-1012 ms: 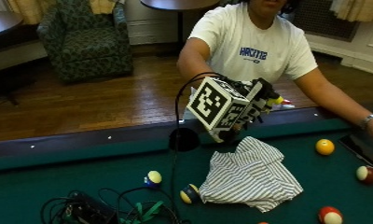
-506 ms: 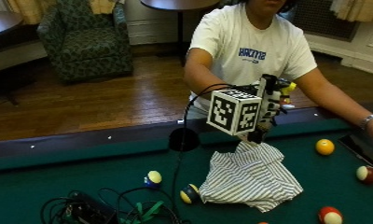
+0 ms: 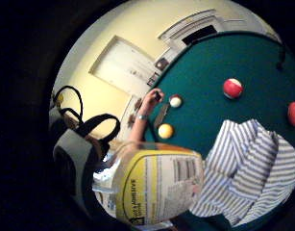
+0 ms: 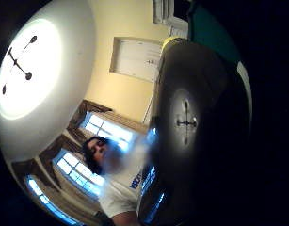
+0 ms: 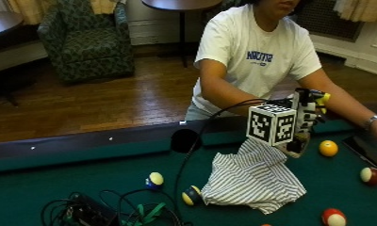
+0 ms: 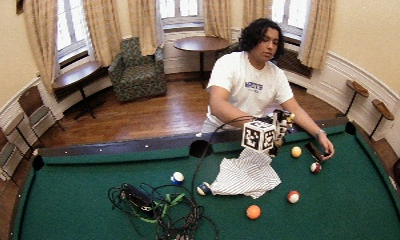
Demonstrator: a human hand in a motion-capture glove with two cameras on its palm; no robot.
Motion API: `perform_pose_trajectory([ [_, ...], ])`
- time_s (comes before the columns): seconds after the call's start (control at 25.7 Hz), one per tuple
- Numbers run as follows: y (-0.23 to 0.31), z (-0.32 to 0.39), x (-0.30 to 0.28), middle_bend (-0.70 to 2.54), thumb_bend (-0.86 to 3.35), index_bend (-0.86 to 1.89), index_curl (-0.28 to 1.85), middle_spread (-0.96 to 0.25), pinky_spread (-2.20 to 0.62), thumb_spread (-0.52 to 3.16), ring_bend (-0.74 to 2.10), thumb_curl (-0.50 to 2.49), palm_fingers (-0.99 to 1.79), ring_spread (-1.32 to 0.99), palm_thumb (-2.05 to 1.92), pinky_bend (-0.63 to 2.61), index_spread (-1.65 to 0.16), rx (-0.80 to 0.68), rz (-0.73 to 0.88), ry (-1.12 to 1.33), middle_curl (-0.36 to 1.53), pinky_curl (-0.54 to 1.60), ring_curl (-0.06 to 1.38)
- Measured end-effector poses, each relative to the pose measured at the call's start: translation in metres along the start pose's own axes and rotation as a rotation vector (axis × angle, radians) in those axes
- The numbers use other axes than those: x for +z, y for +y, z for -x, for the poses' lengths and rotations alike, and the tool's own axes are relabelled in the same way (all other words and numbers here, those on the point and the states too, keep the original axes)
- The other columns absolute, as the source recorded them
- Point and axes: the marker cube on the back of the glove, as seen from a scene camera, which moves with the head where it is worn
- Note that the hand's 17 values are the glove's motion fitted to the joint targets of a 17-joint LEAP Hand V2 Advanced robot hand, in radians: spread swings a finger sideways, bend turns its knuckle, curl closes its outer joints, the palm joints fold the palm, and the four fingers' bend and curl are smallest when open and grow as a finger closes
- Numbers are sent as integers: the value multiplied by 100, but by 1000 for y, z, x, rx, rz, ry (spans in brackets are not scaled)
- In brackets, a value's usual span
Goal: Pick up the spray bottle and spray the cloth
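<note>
One spray bottle (image 3: pixel 154 185), clear plastic with a yellow printed label, is sitting upright in the gloved right hand (image 5: pixel 304 120), whose fingers are curling round it. Directly beneath and just in front of the hand, the striped cloth (image 5: pixel 254 178) is lying crumpled in soft folds on the green felt counter (image 5: pixel 63 181). Round glossy billiard balls (image 5: pixel 328 148) are resting farther off.

Striped woven cloth (image 5: pixel 254 181) lies crumpled on matt green felt of the pool table (image 5: pixel 82 183); glossy balls (image 5: pixel 328 148) dot it. The spray bottle (image 3: pixel 154 185) shows clear plastic, paper-labelled.
</note>
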Motion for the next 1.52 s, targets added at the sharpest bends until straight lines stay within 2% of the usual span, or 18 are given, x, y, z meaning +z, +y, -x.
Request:
perform_pose_trajectory([
  [0.35, -40, -41, -9, 69, -2, 34, 66, -19, -30, 52, 83, 87, 138, -21, 95, 57, -24, 0, -360, 158, 61, 45, 52],
  [0.51, -53, -63, -5, 69, -2, 33, 66, -19, -30, 57, 83, 86, 138, -21, 95, 58, -24, 15, -455, 179, 61, 45, 52],
  [0.74, -65, -95, 25, 70, -2, 33, 66, -19, -30, 62, 84, 85, 138, -21, 95, 58, -24, 61, -494, 115, 61, 45, 52],
  [1.01, -67, -120, 49, 70, -2, 33, 66, -19, -30, 66, 84, 84, 138, -20, 95, 58, -24, 47, -503, 180, 61, 45, 52],
  [1.21, -67, -121, 51, 70, -2, 34, 66, -19, -30, 68, 84, 84, 139, -21, 95, 59, -24, 36, -502, 202, 61, 45, 52],
  [1.52, -76, -133, 42, 71, -2, 34, 66, -19, -29, 70, 84, 83, 139, -21, 96, 59, -24, 109, -523, 170, 61, 45, 52],
])
